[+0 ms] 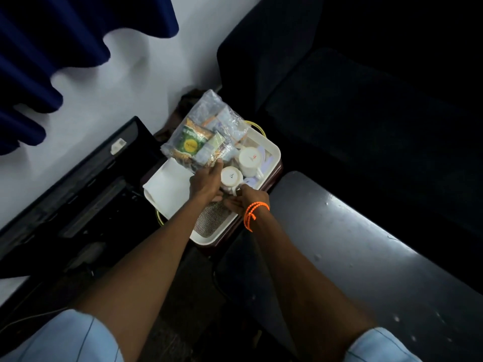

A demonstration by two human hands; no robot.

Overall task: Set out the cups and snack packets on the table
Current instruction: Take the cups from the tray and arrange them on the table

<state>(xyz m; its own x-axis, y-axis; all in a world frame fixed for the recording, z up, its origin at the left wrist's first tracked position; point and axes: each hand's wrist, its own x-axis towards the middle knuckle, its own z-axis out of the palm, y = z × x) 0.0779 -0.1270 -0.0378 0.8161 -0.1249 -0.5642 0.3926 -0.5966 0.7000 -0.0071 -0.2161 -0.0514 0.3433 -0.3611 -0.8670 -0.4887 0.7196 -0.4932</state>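
A white tray [271,150] sits low in front of me. On it lies a clear plastic bag of snack packets [201,131], one of them yellow and green. My left hand [205,182] grips the near edge of that bag. Two white cups stand upside down beside it: the far cup [249,159] and the near cup [231,177]. My right hand [248,201], with an orange cord at the wrist, pinches the near cup's handle. A woven mat [211,220] lies partly hidden under my hands.
A folded white sheet [168,186] lies on the tray's left side. A grey table top [366,246] stretches to the right. A dark sofa [352,105] stands behind, a black flat device [78,194] lies at the left, and a blue curtain [39,48] hangs above.
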